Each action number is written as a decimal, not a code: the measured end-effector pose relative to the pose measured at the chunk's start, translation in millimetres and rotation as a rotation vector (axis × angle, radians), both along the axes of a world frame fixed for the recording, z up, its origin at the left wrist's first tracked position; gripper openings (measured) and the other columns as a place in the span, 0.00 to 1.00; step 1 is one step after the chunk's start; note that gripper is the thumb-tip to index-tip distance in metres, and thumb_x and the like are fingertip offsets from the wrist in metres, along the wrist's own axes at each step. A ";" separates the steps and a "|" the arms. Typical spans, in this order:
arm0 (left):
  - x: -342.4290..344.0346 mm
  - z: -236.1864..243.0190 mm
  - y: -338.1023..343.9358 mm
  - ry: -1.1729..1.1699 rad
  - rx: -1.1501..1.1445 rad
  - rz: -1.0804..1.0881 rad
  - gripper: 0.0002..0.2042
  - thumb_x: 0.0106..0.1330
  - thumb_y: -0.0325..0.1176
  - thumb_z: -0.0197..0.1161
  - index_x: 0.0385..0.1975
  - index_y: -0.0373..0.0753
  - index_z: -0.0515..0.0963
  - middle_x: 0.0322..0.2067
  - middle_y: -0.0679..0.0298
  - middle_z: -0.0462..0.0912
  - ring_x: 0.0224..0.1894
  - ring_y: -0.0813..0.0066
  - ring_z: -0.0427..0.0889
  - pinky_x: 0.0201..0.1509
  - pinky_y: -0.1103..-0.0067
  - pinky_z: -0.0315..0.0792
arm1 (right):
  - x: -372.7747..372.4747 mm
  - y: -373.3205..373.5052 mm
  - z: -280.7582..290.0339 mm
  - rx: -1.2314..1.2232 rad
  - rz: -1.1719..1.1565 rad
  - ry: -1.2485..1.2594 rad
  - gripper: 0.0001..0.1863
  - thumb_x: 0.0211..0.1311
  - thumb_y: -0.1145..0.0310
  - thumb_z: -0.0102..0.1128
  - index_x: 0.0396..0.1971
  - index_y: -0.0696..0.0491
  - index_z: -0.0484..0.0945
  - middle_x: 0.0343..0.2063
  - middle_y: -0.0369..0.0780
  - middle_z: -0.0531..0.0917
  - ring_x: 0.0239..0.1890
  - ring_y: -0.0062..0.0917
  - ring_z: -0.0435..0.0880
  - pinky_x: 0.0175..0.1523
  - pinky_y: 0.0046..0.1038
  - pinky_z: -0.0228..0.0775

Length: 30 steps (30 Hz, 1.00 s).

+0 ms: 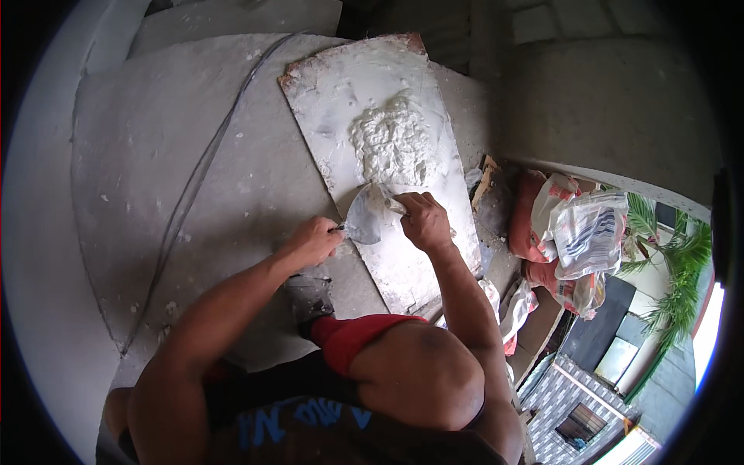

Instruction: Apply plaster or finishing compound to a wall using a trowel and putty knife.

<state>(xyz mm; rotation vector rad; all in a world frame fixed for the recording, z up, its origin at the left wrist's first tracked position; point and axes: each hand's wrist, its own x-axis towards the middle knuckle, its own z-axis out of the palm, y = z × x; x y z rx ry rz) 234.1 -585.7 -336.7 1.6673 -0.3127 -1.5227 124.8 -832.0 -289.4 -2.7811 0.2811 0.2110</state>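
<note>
At upper centre, the white paste heap (394, 143) lies up-left of the nearer right hand (426, 222), gripping a pale handle (394, 206) (the left hand (314, 239) grips a dark handle (337, 229)).

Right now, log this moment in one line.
left hand: gripping dark handle; right hand: gripping pale handle; metal blade: between hands; white paste: heaped on board; cable: left of board

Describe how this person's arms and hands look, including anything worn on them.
The left hand and right hand are bare, without gloves; no watch or band shows at either wrist. Both forearms are uncovered, with no sleeve showing on them. The dark shirt carries blue lettering.
</note>
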 end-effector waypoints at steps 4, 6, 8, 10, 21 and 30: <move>4.3 -5.9 3.7 -0.042 -0.014 -0.035 0.14 0.69 0.38 0.58 0.36 0.29 0.80 0.21 0.58 0.83 0.13 0.78 0.72 0.17 0.76 0.66 | -15.0 7.7 4.0 -0.047 0.146 0.042 0.17 0.50 0.75 0.59 0.42 0.49 0.83 0.40 0.37 0.86 0.41 0.36 0.82 0.50 0.37 0.75; 7.7 -2.0 1.2 -0.064 -0.009 -0.058 0.15 0.69 0.38 0.57 0.35 0.29 0.80 0.21 0.58 0.83 0.13 0.77 0.72 0.18 0.75 0.68 | -31.5 -5.4 6.8 -0.026 0.110 0.067 0.18 0.50 0.75 0.58 0.43 0.48 0.83 0.41 0.37 0.86 0.42 0.37 0.82 0.50 0.37 0.75; 10.3 3.6 -0.1 -0.079 0.004 -0.082 0.15 0.69 0.38 0.57 0.35 0.29 0.80 0.21 0.57 0.83 0.13 0.77 0.73 0.19 0.74 0.69 | -48.1 -14.3 15.7 0.060 -0.103 0.138 0.19 0.50 0.74 0.57 0.45 0.48 0.83 0.42 0.39 0.86 0.43 0.38 0.82 0.51 0.38 0.76; 15.6 7.2 -4.8 -0.146 -0.021 -0.133 0.16 0.69 0.39 0.56 0.34 0.28 0.80 0.21 0.57 0.83 0.14 0.75 0.74 0.21 0.72 0.70 | -67.5 -26.2 13.5 -0.002 -0.322 0.221 0.21 0.50 0.72 0.57 0.47 0.51 0.81 0.40 0.46 0.85 0.43 0.44 0.83 0.50 0.41 0.76; 10.7 -3.8 -40.1 -0.052 0.031 -0.226 0.17 0.67 0.42 0.57 0.27 0.33 0.80 0.20 0.58 0.83 0.19 0.68 0.81 0.31 0.70 0.75 | -35.2 33.0 -9.1 0.144 -0.819 0.272 0.17 0.57 0.63 0.57 0.42 0.56 0.83 0.35 0.55 0.84 0.42 0.51 0.84 0.48 0.42 0.75; 12.6 0.9 -34.0 0.380 -0.119 -0.037 0.13 0.71 0.38 0.59 0.44 0.34 0.80 0.24 0.63 0.81 0.14 0.84 0.68 0.15 0.84 0.59 | -75.5 20.4 65.2 0.501 -0.549 -0.170 0.18 0.57 0.80 0.55 0.48 0.61 0.80 0.40 0.42 0.84 0.45 0.23 0.80 0.53 0.25 0.70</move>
